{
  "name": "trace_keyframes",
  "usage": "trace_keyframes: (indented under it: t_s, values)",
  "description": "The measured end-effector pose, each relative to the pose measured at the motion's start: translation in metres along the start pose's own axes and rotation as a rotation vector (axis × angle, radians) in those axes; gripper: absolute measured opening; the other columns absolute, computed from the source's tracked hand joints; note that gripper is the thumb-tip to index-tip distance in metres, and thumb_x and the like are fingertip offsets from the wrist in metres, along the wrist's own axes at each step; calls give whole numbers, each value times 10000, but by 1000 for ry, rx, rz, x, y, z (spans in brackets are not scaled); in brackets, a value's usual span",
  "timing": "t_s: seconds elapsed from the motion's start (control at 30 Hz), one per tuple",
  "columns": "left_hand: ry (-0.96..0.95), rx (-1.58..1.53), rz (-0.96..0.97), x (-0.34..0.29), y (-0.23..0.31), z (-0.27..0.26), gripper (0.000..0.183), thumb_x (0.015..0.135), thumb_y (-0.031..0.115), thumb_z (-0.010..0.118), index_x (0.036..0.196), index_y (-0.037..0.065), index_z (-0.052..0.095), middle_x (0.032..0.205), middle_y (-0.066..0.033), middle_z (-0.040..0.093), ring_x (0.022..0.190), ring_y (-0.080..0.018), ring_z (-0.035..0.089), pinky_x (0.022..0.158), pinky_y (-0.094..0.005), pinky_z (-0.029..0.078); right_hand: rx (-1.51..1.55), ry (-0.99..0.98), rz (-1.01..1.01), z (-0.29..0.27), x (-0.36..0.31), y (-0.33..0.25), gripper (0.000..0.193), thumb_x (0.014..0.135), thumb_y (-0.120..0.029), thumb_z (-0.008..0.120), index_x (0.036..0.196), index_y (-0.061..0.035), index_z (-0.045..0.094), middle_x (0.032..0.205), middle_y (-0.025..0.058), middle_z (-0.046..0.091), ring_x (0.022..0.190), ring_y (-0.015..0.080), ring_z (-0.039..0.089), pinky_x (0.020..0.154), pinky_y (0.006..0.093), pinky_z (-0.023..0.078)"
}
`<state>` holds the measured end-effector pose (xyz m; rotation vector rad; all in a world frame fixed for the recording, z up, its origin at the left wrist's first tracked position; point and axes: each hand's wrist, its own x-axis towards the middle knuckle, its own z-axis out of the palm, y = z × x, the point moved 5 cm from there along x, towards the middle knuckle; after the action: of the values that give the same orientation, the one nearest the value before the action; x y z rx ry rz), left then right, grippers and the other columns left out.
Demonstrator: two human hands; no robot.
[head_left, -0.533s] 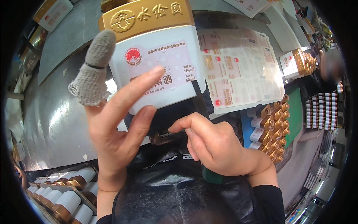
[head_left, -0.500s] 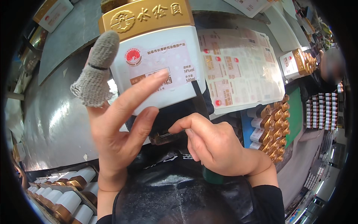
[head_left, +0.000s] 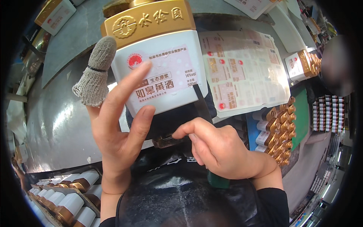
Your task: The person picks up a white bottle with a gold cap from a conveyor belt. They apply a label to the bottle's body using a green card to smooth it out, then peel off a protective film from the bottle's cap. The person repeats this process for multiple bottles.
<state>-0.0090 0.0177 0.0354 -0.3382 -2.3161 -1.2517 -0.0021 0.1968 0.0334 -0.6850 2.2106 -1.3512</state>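
A white bottle with a gold shoulder (head_left: pixel 159 102) lies face up on a dark support (head_left: pixel 162 125). A pale pink label (head_left: pixel 176 62) with a red round emblem covers its front. My left hand (head_left: pixel 117 132) is open over the bottle's left side, index fingertip at the label near the emblem, thumb apart. One left finger wears a grey knitted finger cover (head_left: pixel 96 72) with a dark band. My right hand (head_left: pixel 215 147) is curled below the bottle; what its fingers hold is hidden. A green piece (head_left: pixel 218 179) shows beneath it. A black strip (head_left: pixel 203 101) meets the bottle's lower right edge.
Right of the bottle lies a label sheet (head_left: pixel 245 72). Gold-necked bottles (head_left: pixel 278 130) stand beyond it, several more (head_left: pixel 72 200) at lower left. A metal tabletop (head_left: pixel 64 125) spreads left. Another person's blurred head (head_left: pixel 338 68) is at the far right.
My left index finger has moved up and left across the label, uncovering its lower printing. The covered finger has lowered slightly. My right hand has barely shifted.
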Motion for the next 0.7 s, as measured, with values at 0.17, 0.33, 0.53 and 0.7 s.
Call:
trace_keyframes:
  t_s: [0.17, 0.33, 0.53, 0.7]
  values:
    - [105, -247, -93, 0, -20, -2, 624, 897, 210, 599, 1443, 6, 374, 1470, -200, 387, 1398, -299, 325, 1141, -461, 267, 150, -153, 72, -29, -12, -9, 177, 888, -2, 520, 1020, -15, 637, 632, 85, 613, 518, 201, 616, 475, 301, 470]
    - [97, -469, -267, 9, -16, 14, 779, 835, 115, 640, 1503, 32, 247, 1471, -162, 345, 1332, -275, 390, 1091, -404, 372, 632, 402, 216, -123, 39, 63, 474, 999, -450, 432, 1129, -12, 559, 616, -55, 416, 511, 33, 397, 468, 194, 354]
    - [44, -577, -265, 7, -27, 13, 858, 812, 73, 669, 1519, 30, 184, 1488, -161, 307, 1342, -278, 372, 1102, -416, 358, 335, 383, -61, -135, 43, 37, 400, 878, -271, 713, 1164, -16, 597, 959, 24, 631, 839, 68, 587, 674, 211, 493]
    - [47, -573, -293, 7, -26, 11, 879, 801, 40, 667, 1527, 42, 171, 1501, -163, 286, 1351, -273, 361, 1109, -423, 348, -240, 428, -742, -92, 65, -52, 383, 775, -56, 773, 1124, 3, 624, 1053, 81, 662, 909, 135, 629, 769, 276, 519]
